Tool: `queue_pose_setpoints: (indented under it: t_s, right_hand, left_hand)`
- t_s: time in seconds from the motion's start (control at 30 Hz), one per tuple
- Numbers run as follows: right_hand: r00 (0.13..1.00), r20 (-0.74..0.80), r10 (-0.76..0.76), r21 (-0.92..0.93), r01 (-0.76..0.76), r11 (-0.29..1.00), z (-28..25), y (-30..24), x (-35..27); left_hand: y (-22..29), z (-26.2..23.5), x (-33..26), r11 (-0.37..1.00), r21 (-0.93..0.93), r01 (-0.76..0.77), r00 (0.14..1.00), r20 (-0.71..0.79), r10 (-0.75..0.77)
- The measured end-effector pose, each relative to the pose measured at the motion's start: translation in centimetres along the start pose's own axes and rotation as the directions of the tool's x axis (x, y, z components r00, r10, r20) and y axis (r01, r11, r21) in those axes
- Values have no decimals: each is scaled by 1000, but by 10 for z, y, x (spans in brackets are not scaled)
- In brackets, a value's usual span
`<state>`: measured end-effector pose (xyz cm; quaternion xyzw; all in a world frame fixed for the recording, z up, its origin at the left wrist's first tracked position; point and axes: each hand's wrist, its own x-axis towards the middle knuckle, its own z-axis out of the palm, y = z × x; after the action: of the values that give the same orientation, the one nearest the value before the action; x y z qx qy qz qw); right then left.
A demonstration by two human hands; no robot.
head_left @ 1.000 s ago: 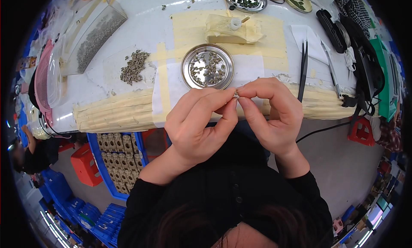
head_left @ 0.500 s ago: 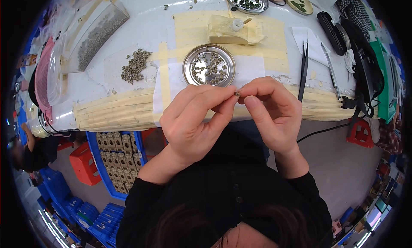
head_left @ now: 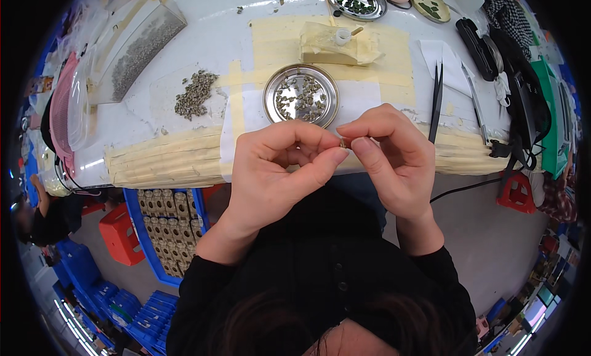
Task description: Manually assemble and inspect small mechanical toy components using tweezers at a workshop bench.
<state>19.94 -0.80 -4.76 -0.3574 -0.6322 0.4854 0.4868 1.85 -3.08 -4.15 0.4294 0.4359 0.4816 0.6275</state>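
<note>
Between my fingertips sits a tiny brass-coloured part, mostly hidden by the fingers. My left hand pinches at it from one side with thumb and forefinger. From the other side my right hand closes thumb and forefinger on it too. Both hands hover over the table's front edge. Just beyond them stands a round metal dish with many small metal parts scattered in it. To the left on the table lies a loose heap of similar small parts.
Black tweezers and a thin metal tool lie at right. A taped block with a small white cup stands behind the dish. Far left is a clear bin of grey parts. Below the table, a blue tray holds rows of metal blocks.
My left hand has turned, its thumb sliding up beside the forefinger and its other fingers curling in. The tiny part sits slightly lower. My right hand has barely moved.
</note>
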Motion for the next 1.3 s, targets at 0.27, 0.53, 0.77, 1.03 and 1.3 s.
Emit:
queue_pose_setpoints:
  t_s: [0.27, 0.53, 0.77, 1.03, 1.3]
  right_hand:
    - [1000, 27, -14, -6, 14, 1000, -1, 3, -1]
    - [1000, 21, -9, 52, 8, 999, -1, 3, -2]
    - [1000, 14, -28, 23, 28, 999, 0, 4, -2]
    - [996, 9, -86, -89, 87, 992, -2, 2, 1]
    - [997, 6, -77, -91, 77, 993, -1, 3, 2]
  left_hand:
    - [0, 0, 0, 999, -38, 16, 999, 30, -15]
    - [-2, 2, -1, 999, -39, -20, 1000, 11, 20]
    - [-1, 1, -2, 1000, -26, -7, 1000, 23, 7]
    - [-1, 0, -3, 994, -112, 12, 999, 54, -6]
    - [-2, 0, -3, 996, -84, -1, 999, 51, 5]
